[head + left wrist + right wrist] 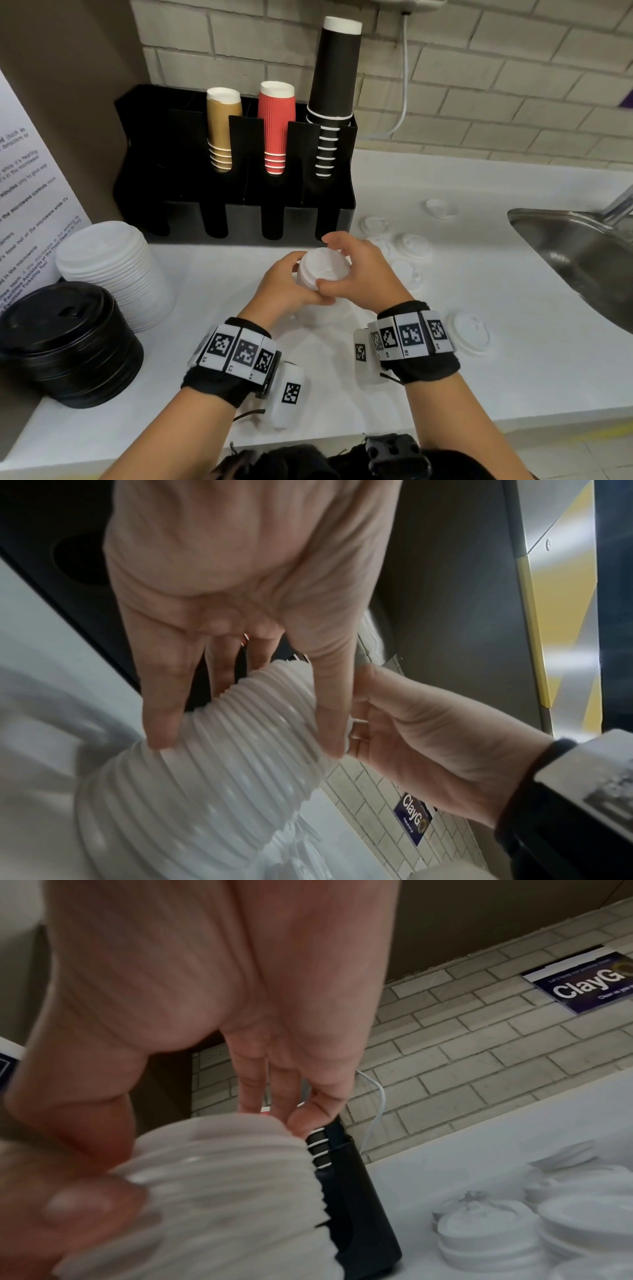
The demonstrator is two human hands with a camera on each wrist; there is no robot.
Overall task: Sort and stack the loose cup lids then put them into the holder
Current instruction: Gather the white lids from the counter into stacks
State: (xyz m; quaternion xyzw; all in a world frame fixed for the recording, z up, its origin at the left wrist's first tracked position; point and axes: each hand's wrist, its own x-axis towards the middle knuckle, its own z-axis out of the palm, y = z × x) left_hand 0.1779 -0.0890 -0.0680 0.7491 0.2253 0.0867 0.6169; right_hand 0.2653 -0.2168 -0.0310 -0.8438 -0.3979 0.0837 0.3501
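A stack of small white lids (322, 269) is held above the counter in front of the black holder (233, 192). My left hand (293, 284) grips its left side, thumb and fingers pressed against the ribbed rims (222, 791). From the right, my right hand (342, 270) curls over the top lid, thumb on the near rim and fingertips (301, 1123) on the far rim. Several loose white lids (412, 245) lie on the counter to the right, with one more (469, 330) nearer me.
The holder carries brown, red and black cup stacks; its lower front slots look dark. A tall stack of large white lids (113, 270) and a stack of black lids (68, 342) stand at the left. A steel sink (582, 253) is at the right.
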